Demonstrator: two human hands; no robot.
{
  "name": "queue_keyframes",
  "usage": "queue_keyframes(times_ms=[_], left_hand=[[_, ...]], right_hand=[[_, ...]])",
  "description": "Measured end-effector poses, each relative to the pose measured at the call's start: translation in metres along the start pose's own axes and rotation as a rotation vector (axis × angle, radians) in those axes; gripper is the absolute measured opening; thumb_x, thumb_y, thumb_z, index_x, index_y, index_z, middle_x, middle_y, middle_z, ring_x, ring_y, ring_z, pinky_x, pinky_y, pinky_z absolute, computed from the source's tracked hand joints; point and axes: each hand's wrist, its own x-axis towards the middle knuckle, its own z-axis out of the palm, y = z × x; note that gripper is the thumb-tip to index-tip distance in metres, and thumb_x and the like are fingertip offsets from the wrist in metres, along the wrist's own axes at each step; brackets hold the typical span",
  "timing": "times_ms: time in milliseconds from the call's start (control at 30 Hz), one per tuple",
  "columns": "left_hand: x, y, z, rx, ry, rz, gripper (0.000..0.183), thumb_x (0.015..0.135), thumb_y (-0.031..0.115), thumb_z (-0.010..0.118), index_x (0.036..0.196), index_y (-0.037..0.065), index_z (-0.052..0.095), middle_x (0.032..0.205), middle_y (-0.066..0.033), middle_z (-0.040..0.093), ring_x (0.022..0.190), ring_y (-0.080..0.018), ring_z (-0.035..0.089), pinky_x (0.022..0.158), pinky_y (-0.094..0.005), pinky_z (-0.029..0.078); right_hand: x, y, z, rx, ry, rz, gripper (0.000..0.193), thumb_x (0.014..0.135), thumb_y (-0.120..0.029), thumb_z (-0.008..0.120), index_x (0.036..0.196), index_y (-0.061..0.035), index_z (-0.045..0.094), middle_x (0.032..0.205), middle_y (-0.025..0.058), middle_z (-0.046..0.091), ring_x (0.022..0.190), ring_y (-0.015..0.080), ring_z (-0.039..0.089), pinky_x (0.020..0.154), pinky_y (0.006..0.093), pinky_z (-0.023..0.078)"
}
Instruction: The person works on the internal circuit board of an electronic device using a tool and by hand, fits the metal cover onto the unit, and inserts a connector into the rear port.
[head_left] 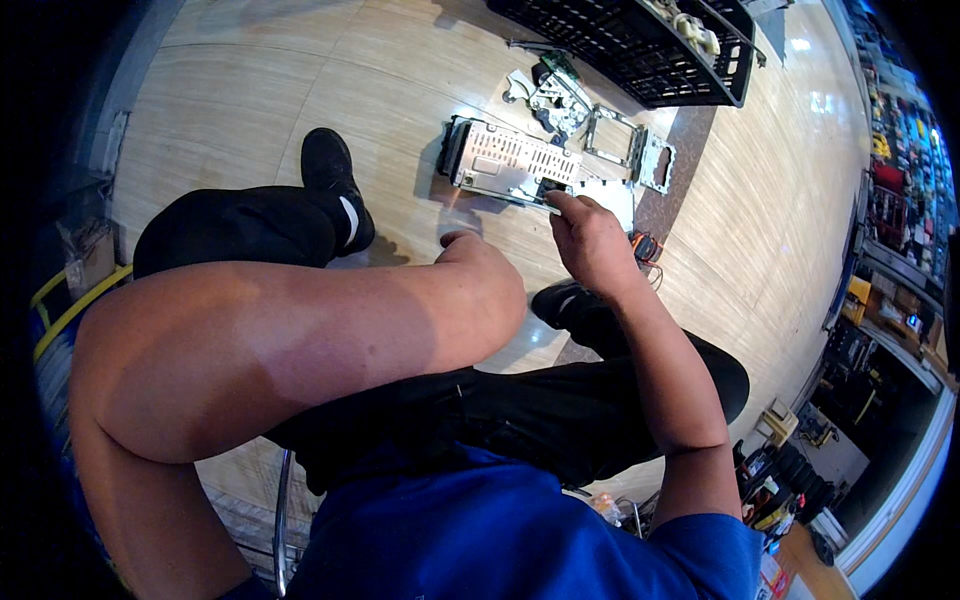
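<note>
A silver metal-cased unit [500,155] with rows of vent slots and a black front end, shaped like a car stereo, lies on the floor ahead of me. My right hand [592,240] is at its near right corner, thumb and fingertips pinched together beside a dark opening. Whether they grip the casing edge or a small part is hidden. My left hand [480,268] hangs just short of the unit, apart from it. Only one digit shows there; the other fingers are out of sight behind the hand.
Beyond the unit lie a metal mechanism [560,103], a metal frame [612,138] and a flat metal plate [656,163]. A black plastic crate [690,75] stands behind them. An orange-and-black coiled item [645,245] is right of my hand. My shoe [330,170] is at the left.
</note>
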Motion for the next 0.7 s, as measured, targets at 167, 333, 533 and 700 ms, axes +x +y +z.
queue_keyframes(times_ms=[167, 333, 533, 700], left_hand=[[0.002, 0.0, 0.003, -0.014, 0.01, -0.005, 0.02, 0.083, 0.012, 0.061, 0.097, 0.007, 0.074, 0.098, -0.0098, 0.073, 0.092, -0.0258, 0.07, 0.067, -0.0413, 0.055], [0.0, 0.001, 0.0, 0.003, 0.002, 0.008, 0.019, 0.083, 0.012, 0.061, 0.097, 0.007, 0.074, 0.099, -0.01, 0.073, 0.092, -0.0255, 0.07, 0.069, -0.0409, 0.055], [0.002, 0.0, -0.002, -0.008, -0.007, 0.013, 0.02, 0.084, 0.012, 0.06, 0.097, 0.007, 0.074, 0.099, -0.0103, 0.072, 0.093, -0.025, 0.07, 0.07, -0.0407, 0.054], [-0.001, 0.0, 0.0, -0.006, -0.025, 0.001, 0.02, 0.084, 0.011, 0.06, 0.098, 0.007, 0.074, 0.1, -0.0103, 0.072, 0.092, -0.0249, 0.069, 0.071, -0.0417, 0.054]], right_hand=[[0.002, -0.002, -0.001, -0.106, -0.076, 0.02, 0.021, 0.093, -0.022, 0.056, 0.101, -0.0031, 0.061, 0.085, 0.0212, 0.065, 0.073, 0.0398, 0.064, 0.066, 0.0474, 0.052], [0.002, -0.002, -0.001, -0.084, 0.051, -0.006, 0.02, 0.093, -0.021, 0.055, 0.1, -0.0037, 0.062, 0.085, 0.0209, 0.066, 0.075, 0.0392, 0.064, 0.067, 0.047, 0.052], [0.001, 0.007, 0.001, 0.048, 0.01, -0.045, 0.018, 0.091, -0.018, 0.056, 0.099, -0.0027, 0.061, 0.084, 0.0209, 0.066, 0.076, 0.0391, 0.064, 0.068, 0.0481, 0.051], [0.004, -0.009, -0.005, 0.023, -0.036, 0.006, 0.019, 0.091, -0.018, 0.059, 0.101, -0.0019, 0.063, 0.085, 0.022, 0.066, 0.078, 0.0399, 0.064, 0.07, 0.0472, 0.051]])
